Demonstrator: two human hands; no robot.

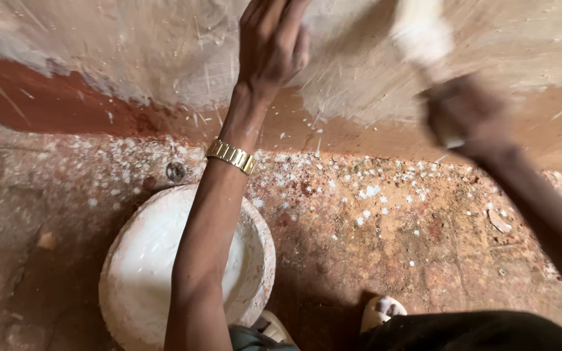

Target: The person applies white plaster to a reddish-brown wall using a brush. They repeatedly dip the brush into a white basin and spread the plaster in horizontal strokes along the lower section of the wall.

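My left hand [272, 40] rests flat against the rough plastered wall [131, 45], fingers together and pointing up; a gold watch band [231, 156] sits on its wrist. My right hand [466, 114] is blurred by motion and grips the handle of a white-coated tool [423, 34], a brush or trowel, whose head meets the wall at the upper right. Directly under my left forearm stands a round bucket [128, 260] filled with white paste.
The reddish floor [385, 253] is speckled with white splatter along the wall's base. A red-brown band [53, 104] runs along the bottom of the wall. My sandalled toes [380, 312] and dark trousers [476, 331] show at the lower edge.
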